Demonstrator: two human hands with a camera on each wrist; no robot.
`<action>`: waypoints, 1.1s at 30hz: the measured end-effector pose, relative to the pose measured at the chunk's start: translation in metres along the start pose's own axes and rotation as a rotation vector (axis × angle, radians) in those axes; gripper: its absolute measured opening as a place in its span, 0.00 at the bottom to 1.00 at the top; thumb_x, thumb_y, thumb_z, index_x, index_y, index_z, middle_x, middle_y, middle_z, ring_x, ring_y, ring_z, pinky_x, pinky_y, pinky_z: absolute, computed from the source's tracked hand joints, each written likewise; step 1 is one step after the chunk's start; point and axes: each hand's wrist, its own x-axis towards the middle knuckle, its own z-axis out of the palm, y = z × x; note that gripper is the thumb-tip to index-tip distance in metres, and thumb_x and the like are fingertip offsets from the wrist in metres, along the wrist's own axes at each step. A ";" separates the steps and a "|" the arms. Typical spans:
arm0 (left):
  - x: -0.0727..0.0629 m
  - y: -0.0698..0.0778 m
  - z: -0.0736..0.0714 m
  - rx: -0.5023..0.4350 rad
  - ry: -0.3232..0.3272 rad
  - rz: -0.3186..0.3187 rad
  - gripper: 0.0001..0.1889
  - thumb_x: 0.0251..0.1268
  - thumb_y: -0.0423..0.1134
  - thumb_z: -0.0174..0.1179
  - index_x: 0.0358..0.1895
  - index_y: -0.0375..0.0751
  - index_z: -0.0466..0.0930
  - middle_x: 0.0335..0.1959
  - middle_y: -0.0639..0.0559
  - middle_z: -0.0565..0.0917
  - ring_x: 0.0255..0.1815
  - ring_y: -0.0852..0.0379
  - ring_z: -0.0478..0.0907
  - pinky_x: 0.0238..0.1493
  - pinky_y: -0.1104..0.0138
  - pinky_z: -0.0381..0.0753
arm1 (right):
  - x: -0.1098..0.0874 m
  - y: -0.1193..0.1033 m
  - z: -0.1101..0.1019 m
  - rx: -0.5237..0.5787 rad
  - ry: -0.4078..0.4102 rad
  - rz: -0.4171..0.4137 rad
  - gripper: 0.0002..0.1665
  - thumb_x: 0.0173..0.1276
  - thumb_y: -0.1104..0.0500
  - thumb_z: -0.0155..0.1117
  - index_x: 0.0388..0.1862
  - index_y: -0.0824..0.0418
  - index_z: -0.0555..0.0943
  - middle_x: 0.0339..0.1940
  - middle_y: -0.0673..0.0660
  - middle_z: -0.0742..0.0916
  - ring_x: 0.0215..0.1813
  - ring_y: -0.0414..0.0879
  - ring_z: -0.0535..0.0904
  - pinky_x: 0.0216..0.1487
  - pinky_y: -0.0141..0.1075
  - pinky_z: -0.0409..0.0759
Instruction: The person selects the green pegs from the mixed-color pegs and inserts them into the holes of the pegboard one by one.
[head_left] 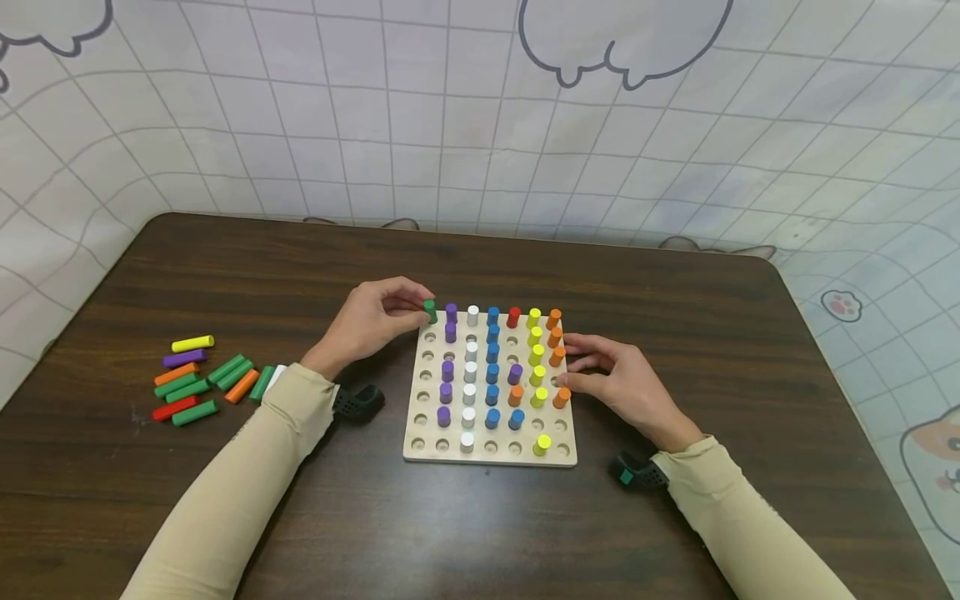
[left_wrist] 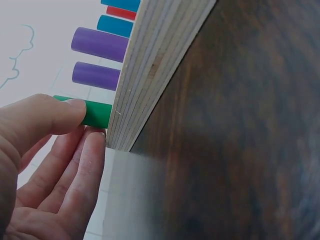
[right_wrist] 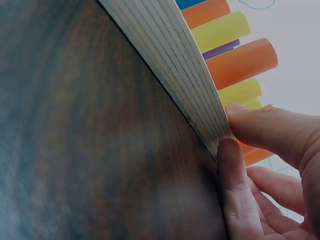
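A square wooden pegboard [head_left: 453,454] lies on the table, with coloured pegs standing upright in columns. At its far left corner my left hand [head_left: 378,317] pinches a green peg [head_left: 430,312] between thumb and fingers. In the left wrist view the green peg [left_wrist: 97,114] stands against the board's face, beside two purple pegs [left_wrist: 100,45]; whether it sits in the hole is hidden. My right hand [head_left: 622,383] holds the board's right edge, next to the orange pegs [head_left: 557,357]. The right wrist view has the thumb on the top edge and a fingertip against the layered side [right_wrist: 175,75].
Left of my left forearm lies a loose pile of pegs: several green [head_left: 195,412], plus orange [head_left: 242,387], red [head_left: 176,408], purple [head_left: 183,358], yellow [head_left: 192,343] and white [head_left: 274,379]. The dark wooden table [head_left: 480,533] meets a grid-patterned backdrop [head_left: 420,125] behind.
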 end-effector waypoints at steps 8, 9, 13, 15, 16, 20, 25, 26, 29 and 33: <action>-0.001 0.001 -0.002 0.005 0.005 -0.001 0.15 0.68 0.37 0.69 0.56 0.43 0.84 0.54 0.44 0.88 0.52 0.50 0.87 0.60 0.57 0.87 | 0.000 0.001 0.000 -0.012 0.006 -0.003 0.40 0.66 0.51 0.77 0.75 0.54 0.74 0.66 0.58 0.85 0.56 0.48 0.85 0.52 0.26 0.82; -0.001 0.001 -0.002 0.007 0.007 -0.001 0.15 0.68 0.37 0.69 0.56 0.43 0.84 0.54 0.44 0.88 0.52 0.50 0.87 0.60 0.57 0.87 | 0.000 0.001 0.000 -0.011 0.005 -0.005 0.40 0.66 0.51 0.77 0.75 0.54 0.74 0.66 0.58 0.85 0.56 0.48 0.85 0.52 0.26 0.83; -0.002 0.002 -0.003 0.007 0.018 -0.004 0.14 0.68 0.37 0.69 0.55 0.43 0.84 0.54 0.45 0.88 0.53 0.50 0.87 0.60 0.55 0.87 | 0.000 0.002 0.000 -0.007 0.005 -0.010 0.40 0.66 0.51 0.77 0.75 0.53 0.74 0.65 0.57 0.85 0.56 0.48 0.85 0.52 0.26 0.82; -0.002 0.002 -0.003 0.010 0.026 -0.004 0.14 0.69 0.38 0.69 0.55 0.44 0.85 0.53 0.46 0.88 0.52 0.51 0.87 0.60 0.56 0.87 | 0.000 0.002 0.000 -0.002 0.004 -0.013 0.40 0.66 0.51 0.77 0.75 0.53 0.74 0.65 0.58 0.85 0.56 0.47 0.85 0.52 0.26 0.83; -0.003 0.002 -0.003 0.012 0.028 -0.003 0.14 0.69 0.38 0.69 0.55 0.44 0.85 0.53 0.46 0.88 0.52 0.51 0.87 0.59 0.57 0.87 | -0.001 0.002 0.000 0.000 0.004 -0.014 0.40 0.66 0.51 0.76 0.75 0.53 0.74 0.66 0.58 0.84 0.56 0.47 0.85 0.52 0.26 0.83; -0.006 0.002 -0.005 0.017 0.037 0.006 0.14 0.69 0.39 0.69 0.55 0.44 0.85 0.53 0.46 0.88 0.52 0.52 0.87 0.57 0.62 0.88 | -0.001 0.003 0.002 0.005 0.001 -0.023 0.40 0.66 0.50 0.76 0.75 0.53 0.74 0.66 0.58 0.84 0.56 0.47 0.85 0.52 0.27 0.83; -0.009 0.001 -0.011 0.019 0.045 0.009 0.15 0.69 0.40 0.69 0.56 0.42 0.85 0.52 0.45 0.89 0.50 0.53 0.88 0.50 0.72 0.86 | 0.000 0.002 0.004 0.004 0.003 -0.025 0.39 0.66 0.51 0.76 0.75 0.53 0.74 0.65 0.58 0.85 0.56 0.47 0.85 0.53 0.28 0.83; -0.010 0.002 -0.013 0.018 0.047 0.011 0.15 0.69 0.40 0.69 0.56 0.41 0.85 0.51 0.45 0.89 0.50 0.53 0.88 0.49 0.74 0.85 | 0.000 0.002 0.004 0.004 0.004 -0.024 0.39 0.66 0.51 0.76 0.75 0.53 0.74 0.66 0.58 0.85 0.56 0.47 0.85 0.53 0.28 0.83; -0.012 0.005 -0.019 0.028 0.053 0.020 0.15 0.69 0.40 0.69 0.56 0.40 0.85 0.51 0.45 0.90 0.50 0.53 0.88 0.47 0.76 0.84 | -0.001 0.001 0.004 0.000 0.008 -0.024 0.39 0.67 0.52 0.76 0.75 0.54 0.74 0.65 0.58 0.85 0.56 0.47 0.85 0.52 0.28 0.83; -0.017 0.011 -0.029 0.061 0.065 0.025 0.16 0.69 0.41 0.69 0.56 0.40 0.84 0.51 0.45 0.90 0.51 0.53 0.88 0.48 0.76 0.84 | -0.002 -0.001 0.002 -0.007 0.011 -0.029 0.39 0.67 0.53 0.76 0.75 0.54 0.74 0.66 0.58 0.85 0.56 0.48 0.85 0.52 0.27 0.83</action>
